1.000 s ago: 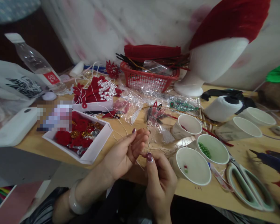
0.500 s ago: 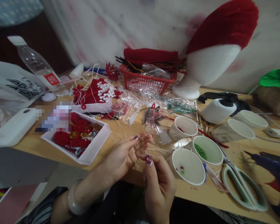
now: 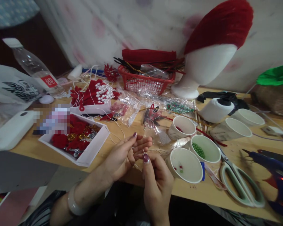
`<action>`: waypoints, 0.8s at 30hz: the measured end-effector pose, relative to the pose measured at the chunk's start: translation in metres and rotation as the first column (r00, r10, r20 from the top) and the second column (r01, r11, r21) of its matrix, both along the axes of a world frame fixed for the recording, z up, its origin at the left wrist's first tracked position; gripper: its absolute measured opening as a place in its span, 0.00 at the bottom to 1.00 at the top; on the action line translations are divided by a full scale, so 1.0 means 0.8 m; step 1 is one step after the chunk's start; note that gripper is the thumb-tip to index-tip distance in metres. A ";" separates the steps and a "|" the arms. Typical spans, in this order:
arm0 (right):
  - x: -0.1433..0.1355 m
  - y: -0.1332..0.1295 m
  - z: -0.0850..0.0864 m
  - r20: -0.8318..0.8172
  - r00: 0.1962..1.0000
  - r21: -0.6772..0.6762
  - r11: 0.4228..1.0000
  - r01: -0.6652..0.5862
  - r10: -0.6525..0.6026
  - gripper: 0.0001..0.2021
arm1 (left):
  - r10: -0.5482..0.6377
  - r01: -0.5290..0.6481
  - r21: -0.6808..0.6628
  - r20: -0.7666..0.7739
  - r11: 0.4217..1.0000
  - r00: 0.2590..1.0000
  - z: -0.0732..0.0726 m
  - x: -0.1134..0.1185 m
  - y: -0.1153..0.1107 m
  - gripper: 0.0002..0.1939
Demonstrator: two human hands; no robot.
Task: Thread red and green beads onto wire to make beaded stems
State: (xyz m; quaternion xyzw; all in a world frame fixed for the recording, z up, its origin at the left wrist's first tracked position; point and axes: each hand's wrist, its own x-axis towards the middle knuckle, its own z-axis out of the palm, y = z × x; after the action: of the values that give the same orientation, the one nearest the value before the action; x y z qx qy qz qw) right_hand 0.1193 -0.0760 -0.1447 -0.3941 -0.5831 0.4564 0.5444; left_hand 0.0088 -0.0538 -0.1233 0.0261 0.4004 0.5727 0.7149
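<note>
My left hand [image 3: 124, 157] lies palm up over the table's front edge, its fingers stretched out and slightly curled. A tiny pale spot shows near its fingers; whether it is a bead, I cannot tell. Close against it, my right hand [image 3: 157, 180] is closed in a pinch, thumb on top. A short end of white thread [image 3: 143, 151] sticks up from that pinch, pointing toward the left palm. Just right of the hands stands a paper cup [image 3: 193, 172] with a few red and green beads. Behind it are a cup of green beads [image 3: 198, 150] and a cup of red beads [image 3: 178, 128].
A white box [image 3: 95, 149] of red and gold ornaments sits on the left. Scissors [image 3: 240, 180] and a blue glue gun [image 3: 266, 163] lie on the right. Farther back are a red basket [image 3: 146, 84], a thread spool [image 3: 214, 110], a white head stand [image 3: 207, 67] and a bottle [image 3: 31, 62].
The camera view has swung slightly right, so everything sits a little farther left. My right pinch and the thread end are slightly closer to my left palm. Both hands keep nearly the same pose.
</note>
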 end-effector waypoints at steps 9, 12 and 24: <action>0.002 -0.001 0.000 -0.062 0.997 -0.047 0.998 -0.042 0.039 0.11 | -0.107 0.103 0.144 0.017 0.984 0.994 -0.008 -0.005 -0.003 0.25; 0.001 0.000 0.004 -0.150 0.986 -0.075 0.993 -0.087 0.075 0.11 | -0.194 0.183 0.176 0.047 0.967 0.980 -0.008 -0.008 -0.006 0.32; 0.006 0.000 0.006 -0.284 0.950 -0.168 0.969 -0.180 0.128 0.11 | -0.450 0.434 0.148 0.101 0.889 0.887 -0.014 -0.016 -0.013 0.28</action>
State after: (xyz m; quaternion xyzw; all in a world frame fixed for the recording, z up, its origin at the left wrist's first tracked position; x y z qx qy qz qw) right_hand 0.1241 -0.0763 -0.1398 -0.3318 -0.4856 0.6012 0.5410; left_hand -0.0038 -0.0645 -0.1343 0.1219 0.2999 0.4182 0.8487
